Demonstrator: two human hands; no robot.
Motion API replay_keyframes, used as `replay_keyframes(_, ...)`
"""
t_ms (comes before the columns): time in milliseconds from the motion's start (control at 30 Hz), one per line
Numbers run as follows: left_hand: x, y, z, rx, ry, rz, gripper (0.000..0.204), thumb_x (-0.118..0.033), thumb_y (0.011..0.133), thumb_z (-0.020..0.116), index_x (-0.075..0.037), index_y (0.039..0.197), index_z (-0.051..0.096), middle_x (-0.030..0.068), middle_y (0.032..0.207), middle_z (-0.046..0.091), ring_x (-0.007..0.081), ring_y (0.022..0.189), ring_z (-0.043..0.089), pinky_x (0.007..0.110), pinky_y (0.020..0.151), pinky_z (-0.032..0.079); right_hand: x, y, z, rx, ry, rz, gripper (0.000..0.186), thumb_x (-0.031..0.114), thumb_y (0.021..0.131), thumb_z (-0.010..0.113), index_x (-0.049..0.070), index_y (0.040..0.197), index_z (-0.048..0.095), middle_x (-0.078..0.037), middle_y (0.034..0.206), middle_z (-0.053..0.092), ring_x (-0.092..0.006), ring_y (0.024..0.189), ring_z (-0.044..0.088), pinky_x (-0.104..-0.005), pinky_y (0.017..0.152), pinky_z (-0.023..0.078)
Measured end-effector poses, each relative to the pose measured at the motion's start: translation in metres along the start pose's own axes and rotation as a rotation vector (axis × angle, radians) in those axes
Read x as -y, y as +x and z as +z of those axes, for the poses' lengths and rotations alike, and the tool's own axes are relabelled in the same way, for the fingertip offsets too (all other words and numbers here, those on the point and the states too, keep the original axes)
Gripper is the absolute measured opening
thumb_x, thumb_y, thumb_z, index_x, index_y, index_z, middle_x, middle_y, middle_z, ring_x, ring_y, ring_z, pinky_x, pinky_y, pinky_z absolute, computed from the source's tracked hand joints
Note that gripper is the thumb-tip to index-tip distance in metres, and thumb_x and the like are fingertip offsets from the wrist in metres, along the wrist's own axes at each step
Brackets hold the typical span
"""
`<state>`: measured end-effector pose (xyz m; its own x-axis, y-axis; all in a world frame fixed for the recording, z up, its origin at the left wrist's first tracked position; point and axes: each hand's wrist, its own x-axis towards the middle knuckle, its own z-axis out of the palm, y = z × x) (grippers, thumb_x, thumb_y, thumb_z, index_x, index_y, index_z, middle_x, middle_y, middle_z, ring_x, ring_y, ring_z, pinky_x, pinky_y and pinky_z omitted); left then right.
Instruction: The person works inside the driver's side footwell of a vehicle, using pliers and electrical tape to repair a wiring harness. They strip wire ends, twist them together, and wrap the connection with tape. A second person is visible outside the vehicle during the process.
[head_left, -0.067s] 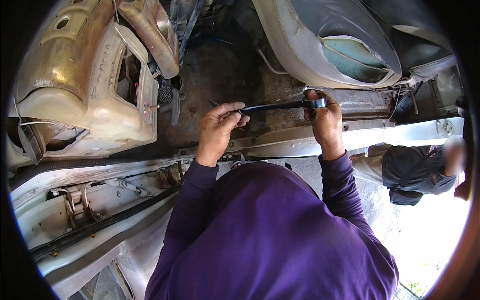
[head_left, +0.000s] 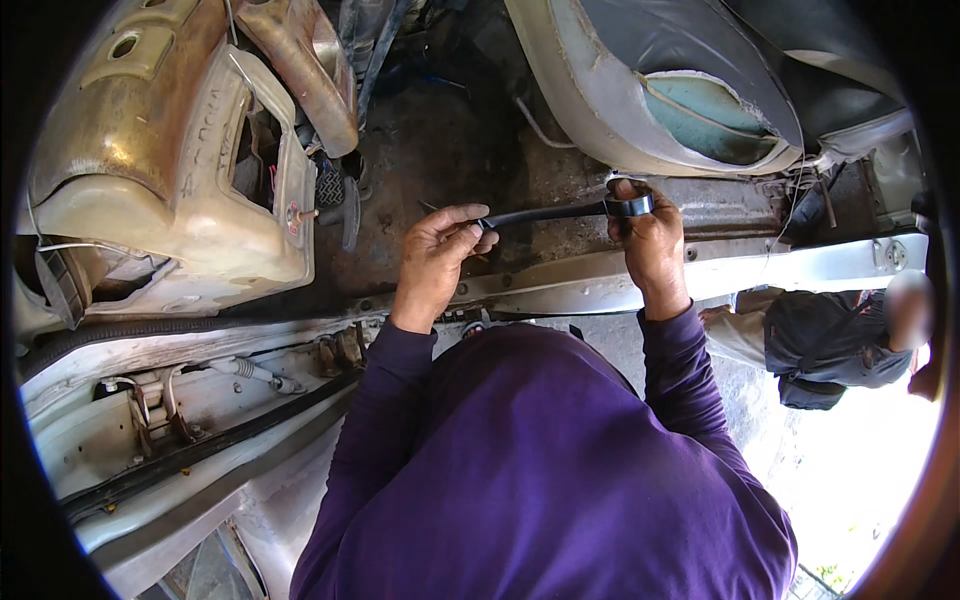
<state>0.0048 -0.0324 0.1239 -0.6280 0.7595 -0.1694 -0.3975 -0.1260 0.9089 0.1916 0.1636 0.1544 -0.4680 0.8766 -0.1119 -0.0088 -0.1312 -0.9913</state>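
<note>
A: As the head view looks down past the purple long-sleeved top (head_left: 560, 450), what is in the two bare hands?

B: A glossy black roll of tape (head_left: 630, 207) and the narrow black strip (head_left: 550, 214) that runs from it. The left hand (head_left: 440, 262) pinches the strip's far end between thumb and fingers. The right hand (head_left: 650, 240) grips the roll; whether a finger passes through its core, I cannot tell.

A: And where does the tape sit?

B: In the air above the stained brown vehicle floor (head_left: 440, 150), the strip stretched nearly level and almost straight between both hands.

A: What stands around them?

B: Beyond the right hand is a grey seat (head_left: 610, 110) with a torn side, pale teal padding (head_left: 710, 120) showing through. The worn beige metal dashboard (head_left: 120, 140) is at the upper left, a black pedal (head_left: 350, 215) beside it. A pale metal door sill (head_left: 590, 275) crosses near the wrists, and another person in a dark jacket (head_left: 830, 335) is outside, toward the right rim.
</note>
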Motion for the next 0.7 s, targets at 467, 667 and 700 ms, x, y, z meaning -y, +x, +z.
replay_keyframes(467, -0.001, 0.006, 0.004, 0.067, 0.101, -0.019, 0.021, -0.002, 0.092, 0.072, 0.002, 0.113, 0.069, 0.0092, 0.094, 0.072, 0.0167, 0.083, 0.07, 0.031, 0.081, 0.06, 0.004, -0.004, 0.022, 0.042, -0.054, 0.033, 0.029, 0.025, 0.097, 0.07, -0.003, 0.104, 0.07, -0.001, 0.072, 0.059, -0.0106, 0.06, 0.055, -0.0263, 0.055, 0.042)
replay_keyframes(667, -0.001, 0.007, 0.008, 0.083, 0.021, 0.008, 0.019, -0.001, 0.091, 0.072, 0.001, 0.11, 0.069, 0.0083, 0.093, 0.072, 0.0153, 0.081, 0.069, 0.03, 0.08, 0.059, 0.005, -0.005, 0.026, 0.056, -0.107, 0.04, 0.033, 0.03, 0.096, 0.071, -0.003, 0.099, 0.07, -0.001, 0.069, 0.057, -0.0104, 0.058, 0.053, -0.0267, 0.054, 0.041)
replay_keyframes(700, -0.001, 0.007, 0.008, 0.079, 0.044, 0.0, 0.02, -0.001, 0.091, 0.072, 0.001, 0.11, 0.069, 0.0085, 0.093, 0.072, 0.0153, 0.081, 0.069, 0.03, 0.079, 0.059, 0.005, -0.005, 0.026, 0.064, -0.081, 0.034, 0.033, 0.031, 0.096, 0.072, -0.003, 0.098, 0.069, -0.001, 0.068, 0.057, -0.0104, 0.058, 0.053, -0.0268, 0.054, 0.041)
